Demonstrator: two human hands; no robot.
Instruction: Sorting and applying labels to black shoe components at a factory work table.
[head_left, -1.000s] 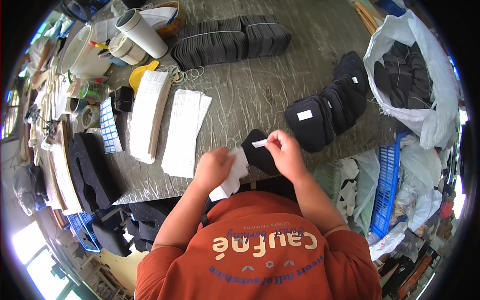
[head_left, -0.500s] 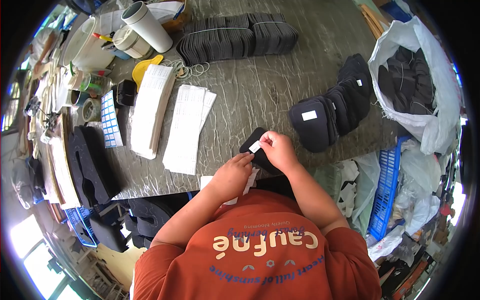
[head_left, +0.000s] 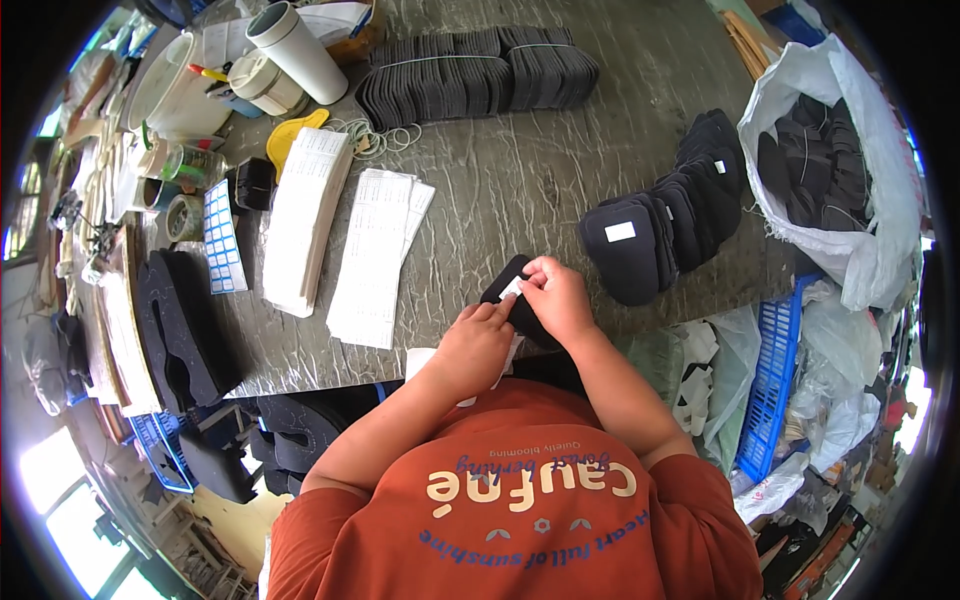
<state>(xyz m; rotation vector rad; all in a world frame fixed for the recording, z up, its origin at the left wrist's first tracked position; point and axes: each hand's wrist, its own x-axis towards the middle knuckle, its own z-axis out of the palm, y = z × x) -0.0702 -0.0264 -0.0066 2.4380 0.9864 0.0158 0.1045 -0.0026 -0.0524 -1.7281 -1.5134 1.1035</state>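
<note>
A small white label [head_left: 511, 288] lies against a dark foam pad [head_left: 527, 318] at the table's near edge. My right hand [head_left: 560, 303] pinches the label's upper end between thumb and fingers, its other fingers curled over the pad. From the left, my left hand [head_left: 474, 345] reaches in, with a fingertip touching the label's lower part. White paper [head_left: 417, 361] shows on both sides of my left hand and seems held under its palm; the grip itself is hidden. To the right, a fanned row of dark pads [head_left: 628, 255] carries a white label on its front pad.
Paper stacks [head_left: 306, 220] and loose sheets [head_left: 370, 260] lie left, near a blue-and-white label sheet [head_left: 222, 240]. Tied dark pads [head_left: 440, 75] sit at the back. A white sack [head_left: 800, 75] of dark pieces stands right, above a blue crate [head_left: 768, 380].
My left hand has shifted slightly right and up, its fingertip now over the label, and the white paper moved along with it. My right hand stays nearly in place.
</note>
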